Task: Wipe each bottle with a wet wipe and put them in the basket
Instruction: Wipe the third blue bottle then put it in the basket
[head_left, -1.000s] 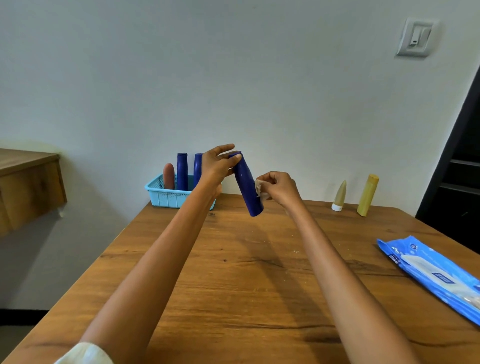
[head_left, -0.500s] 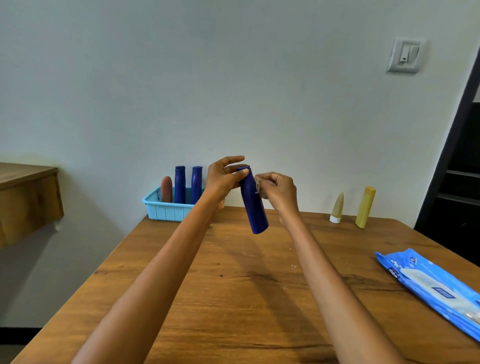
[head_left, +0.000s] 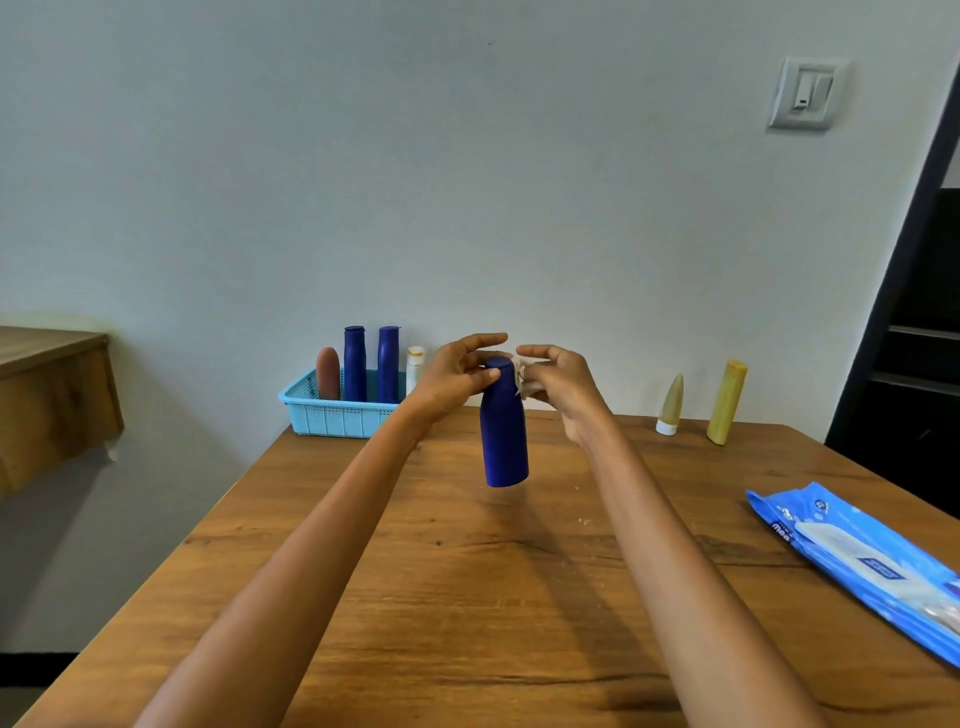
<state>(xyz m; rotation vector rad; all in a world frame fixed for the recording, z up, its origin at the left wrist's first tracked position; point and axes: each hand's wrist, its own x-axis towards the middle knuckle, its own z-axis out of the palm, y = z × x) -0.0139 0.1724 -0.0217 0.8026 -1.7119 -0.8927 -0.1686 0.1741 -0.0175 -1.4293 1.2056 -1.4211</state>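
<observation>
The left hand (head_left: 457, 371) pinched a blue bottle (head_left: 503, 431) by its neck above the table (head_left: 467, 597) while the right hand (head_left: 563, 382) gripped a wet wipe (head_left: 525, 382) against it.

Dark blue bottle (head_left: 503, 431), light blue lattice basket (head_left: 337, 415), yellow bottle (head_left: 726, 402).

Bare wooden table (head_left: 467, 597) spreads between the two forearms and out to the near edge. At the far left corner the light blue basket (head_left: 337, 415) already holds a brown bottle (head_left: 328, 373), two blue bottles (head_left: 355, 364) and a white one (head_left: 414, 366), which crowd its back; its front part shows bare. Far right, a cone-shaped bottle (head_left: 670, 405) and a yellow bottle (head_left: 727, 402) stand near each other. The wipes pack (head_left: 872, 561) lies along the right edge.
</observation>
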